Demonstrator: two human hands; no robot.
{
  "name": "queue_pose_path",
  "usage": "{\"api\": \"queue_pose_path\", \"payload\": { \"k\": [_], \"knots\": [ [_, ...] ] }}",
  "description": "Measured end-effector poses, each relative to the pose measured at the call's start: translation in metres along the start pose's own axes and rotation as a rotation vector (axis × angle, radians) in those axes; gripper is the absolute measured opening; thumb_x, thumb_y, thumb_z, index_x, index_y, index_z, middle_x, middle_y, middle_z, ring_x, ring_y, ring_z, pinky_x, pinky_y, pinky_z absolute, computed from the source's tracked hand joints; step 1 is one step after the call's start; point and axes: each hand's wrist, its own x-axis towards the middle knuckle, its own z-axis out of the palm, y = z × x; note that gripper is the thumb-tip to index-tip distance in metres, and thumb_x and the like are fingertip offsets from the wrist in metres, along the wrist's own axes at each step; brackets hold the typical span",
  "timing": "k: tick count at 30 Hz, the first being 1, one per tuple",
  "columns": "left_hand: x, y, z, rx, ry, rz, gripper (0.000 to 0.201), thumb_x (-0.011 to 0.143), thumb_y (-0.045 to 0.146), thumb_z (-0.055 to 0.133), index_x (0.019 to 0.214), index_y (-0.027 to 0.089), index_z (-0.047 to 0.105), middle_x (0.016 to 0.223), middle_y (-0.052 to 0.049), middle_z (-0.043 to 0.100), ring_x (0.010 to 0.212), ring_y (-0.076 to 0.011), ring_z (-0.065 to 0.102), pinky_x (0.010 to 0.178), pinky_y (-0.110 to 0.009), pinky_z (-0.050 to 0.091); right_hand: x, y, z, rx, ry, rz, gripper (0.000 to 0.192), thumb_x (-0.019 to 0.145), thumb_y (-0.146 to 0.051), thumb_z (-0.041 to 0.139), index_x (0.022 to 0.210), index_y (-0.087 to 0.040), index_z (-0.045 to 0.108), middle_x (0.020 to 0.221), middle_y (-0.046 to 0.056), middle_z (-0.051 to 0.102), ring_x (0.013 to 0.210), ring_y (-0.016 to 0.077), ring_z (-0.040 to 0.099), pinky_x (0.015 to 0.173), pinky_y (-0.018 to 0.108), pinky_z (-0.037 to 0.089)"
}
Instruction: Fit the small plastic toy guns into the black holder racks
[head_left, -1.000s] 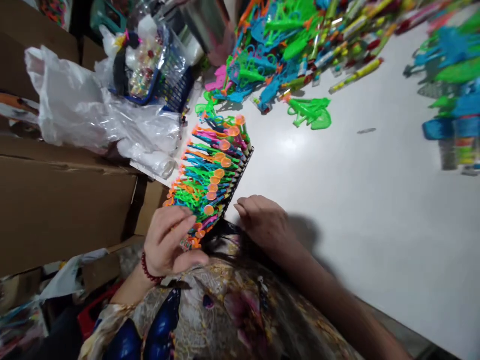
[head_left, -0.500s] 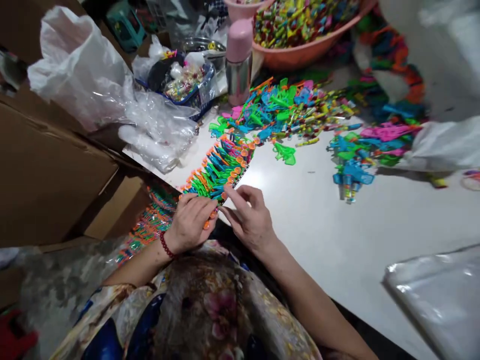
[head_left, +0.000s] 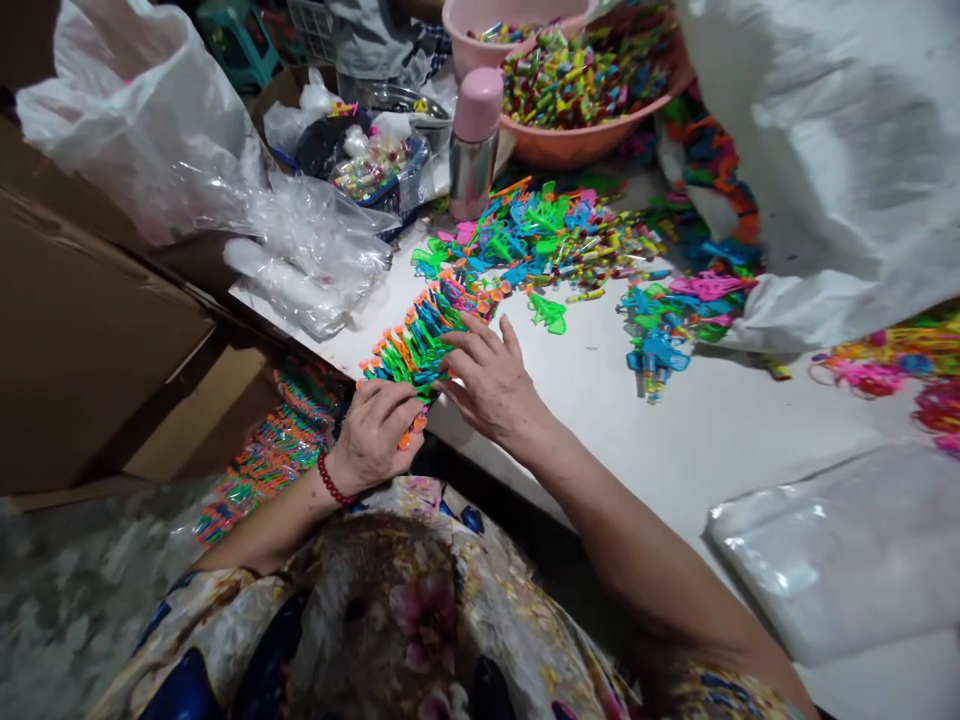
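A row of bright plastic toys (head_left: 420,335) is lined up at the near edge of the white table (head_left: 675,440), held at its near end by the left hand (head_left: 375,435) with fingers curled around it. The right hand (head_left: 491,385) is laid flat across the row's top, fingers spread. Beyond, loose toys (head_left: 555,235), a pink flask (head_left: 474,145) and a pink basin (head_left: 592,130) are seen.

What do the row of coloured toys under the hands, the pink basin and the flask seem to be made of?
Row of toys: probably moulded plastic, in bright, slightly glossy neon colours. Pink basin: likely plastic, smooth and evenly coloured. Flask: shiny body that looks like metal, with a matte pink cap, probably plastic.
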Motion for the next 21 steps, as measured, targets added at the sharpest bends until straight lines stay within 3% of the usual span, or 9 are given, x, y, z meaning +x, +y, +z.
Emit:
{"api": "queue_pose_path", "payload": {
  "k": [7, 13, 21],
  "knots": [
    [0.0, -0.001, -0.002, 0.0, -0.018, 0.038, 0.031, 0.085, 0.009, 0.063, 0.114, 0.017, 0.057, 0.095, -0.009, 0.075, 0.085, -0.0214, 0.071, 0.095, -0.042, 0.051, 0.002, 0.002, -0.001, 0.11, 0.015, -0.008, 0.012, 0.098, -0.027, 0.059, 0.107, -0.02, 0.064, 0.13, 0.016, 0.063, 0.149, 0.0372, 0.039, 0.12, 0.064, 0.033],
    [0.001, 0.001, -0.004, 0.001, -0.049, 0.008, 0.027, 0.089, 0.013, 0.061, 0.114, 0.021, 0.055, 0.096, -0.006, 0.076, 0.085, -0.0195, 0.072, 0.096, -0.041, 0.052, 0.008, 0.012, -0.002, 0.222, 0.032, -0.048, 0.007, 0.094, -0.029, 0.067, 0.098, -0.022, 0.067, 0.124, 0.012, 0.066, 0.142, 0.0356, 0.048, 0.115, 0.061, 0.043],
    [0.003, -0.001, -0.005, 0.036, -0.06, 0.018, 0.028, 0.089, 0.012, 0.06, 0.115, 0.022, 0.055, 0.096, -0.005, 0.076, 0.086, -0.0198, 0.073, 0.1, -0.042, 0.051, 0.019, 0.025, -0.007, 0.375, -0.045, -0.03, 0.01, 0.092, -0.031, 0.074, 0.088, -0.022, 0.072, 0.116, 0.009, 0.068, 0.115, 0.0273, 0.06, 0.1, 0.047, 0.049]
  ]
}}
